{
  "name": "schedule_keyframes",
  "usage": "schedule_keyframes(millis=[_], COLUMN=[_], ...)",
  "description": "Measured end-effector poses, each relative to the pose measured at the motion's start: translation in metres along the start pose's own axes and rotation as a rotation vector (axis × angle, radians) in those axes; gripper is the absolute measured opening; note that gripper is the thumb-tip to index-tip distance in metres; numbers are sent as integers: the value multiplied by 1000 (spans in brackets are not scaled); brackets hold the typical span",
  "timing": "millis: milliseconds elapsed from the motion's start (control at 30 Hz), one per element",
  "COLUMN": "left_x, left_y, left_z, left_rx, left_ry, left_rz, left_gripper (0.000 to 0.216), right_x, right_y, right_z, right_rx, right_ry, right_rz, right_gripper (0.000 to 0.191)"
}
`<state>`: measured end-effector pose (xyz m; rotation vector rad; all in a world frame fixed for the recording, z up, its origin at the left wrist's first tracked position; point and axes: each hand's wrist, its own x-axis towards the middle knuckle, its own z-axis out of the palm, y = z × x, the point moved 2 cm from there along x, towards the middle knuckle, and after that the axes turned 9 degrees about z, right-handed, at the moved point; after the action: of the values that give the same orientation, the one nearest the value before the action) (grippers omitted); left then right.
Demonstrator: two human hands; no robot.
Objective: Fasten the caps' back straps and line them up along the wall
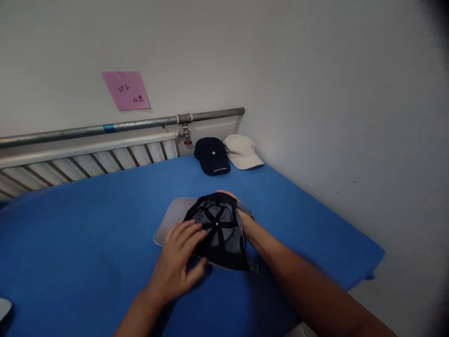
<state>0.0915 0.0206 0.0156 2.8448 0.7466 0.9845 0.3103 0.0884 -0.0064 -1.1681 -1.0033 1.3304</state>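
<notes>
A grey baseball cap is turned with its inside toward me, showing dark seam tape and a small white dot at the crown's centre. Its light grey brim points left. My right hand holds the cap from behind, by its far side near the back strap; most of its fingers are hidden behind the crown. Over the brim and the near edge of the opening is my left hand, fingers stretched out and thumb apart. Whether its fingertips touch the cap I cannot tell.
On the blue-covered table, a navy cap and a cream cap sit side by side at the far corner. Behind run a radiator and a metal pipe. A pink note hangs on the wall.
</notes>
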Motion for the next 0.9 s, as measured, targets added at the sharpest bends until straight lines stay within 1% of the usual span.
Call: schedule_keyframes(millis=[67,100,200,267,333,400,567,667,767,833,900], left_x=[7,8,6,3,-1,-3,-5,-5,-6,-10,-17], left_y=[16,20,21,18,15,11,4,2,-5,-15,-30], left_z=[7,10,14,15,15,15,13,12,7,0,-10], left_rx=[-26,-44,-100,-107,-81,-39,7,15,46,89,140], left_ry=[-70,-101,-210,-256,-250,-215,-168,-185,-195,-149,-60], left_rz=[65,69,22,-9,-22,-28,-35,-39,-22,-51,-127], left_gripper=[49,48,49,47,48,51,50,53,45,39,35], right_x=[0,0,-2,-2,-1,2,11,9,0,-7,-12], right_y=[-2,-3,-5,-4,-2,0,1,-6,-16,-19,-19], right_z=[0,0,-1,-2,-1,-2,-5,-8,-4,1,7], right_rx=[78,108,151,174,192,205,157,57,-244,-451,-596], right_ry=[29,38,46,45,41,49,22,-43,-207,-304,-336], right_rz=[39,56,88,107,119,125,106,16,-201,-328,-400], right_gripper=[28,29,28,24,22,23,31,38,47,45,35])
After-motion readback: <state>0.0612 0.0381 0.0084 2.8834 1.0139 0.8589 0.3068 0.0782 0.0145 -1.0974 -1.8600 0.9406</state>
